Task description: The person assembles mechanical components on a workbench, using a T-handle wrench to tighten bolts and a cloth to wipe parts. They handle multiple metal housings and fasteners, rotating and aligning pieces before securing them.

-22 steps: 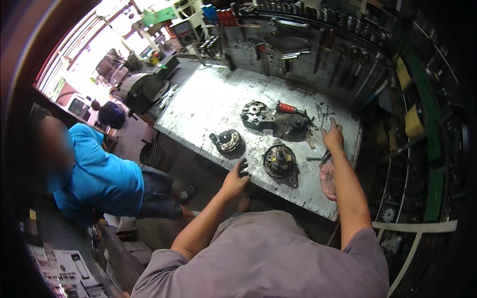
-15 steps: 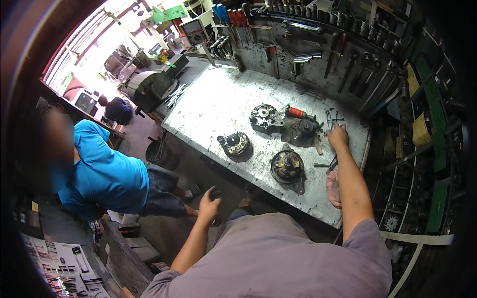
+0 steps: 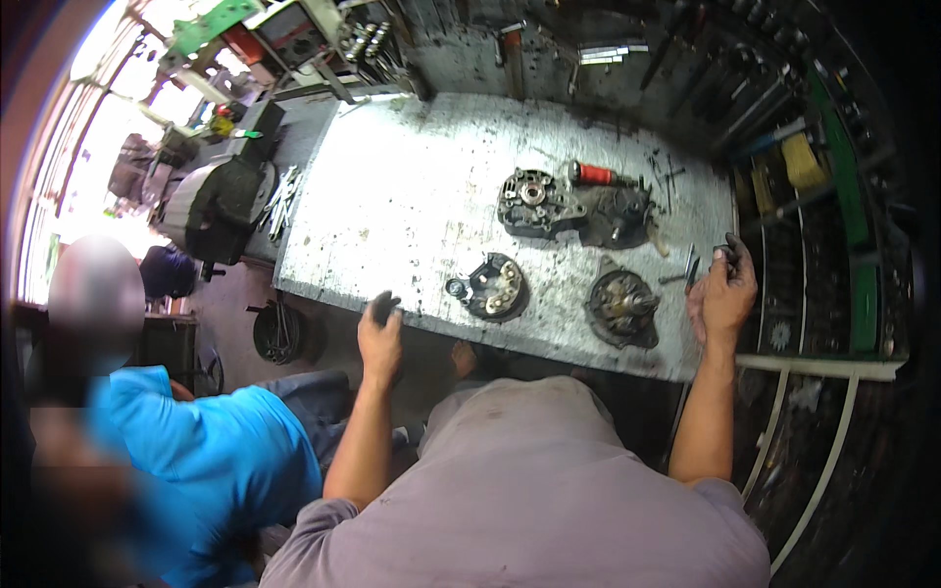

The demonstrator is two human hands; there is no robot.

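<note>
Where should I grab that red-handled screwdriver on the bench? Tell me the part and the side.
Take the screwdriver by its red handle, coming down from above. It lies flat, handle pointing left over bare bench, while its shaft runs right toward the dark housing and loose bits. The handle is likely the thickest, clearest part.

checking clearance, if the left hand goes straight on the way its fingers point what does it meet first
Probably the bench edge, then the round black part beyond it. Depth is unclear; the left hand may pass above the edge.

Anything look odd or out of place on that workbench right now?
Nothing stands out. The dismantled motor parts lie apart on the scuffed metal bench; the left hand sits at its front edge, the right hand near small tools.
</note>
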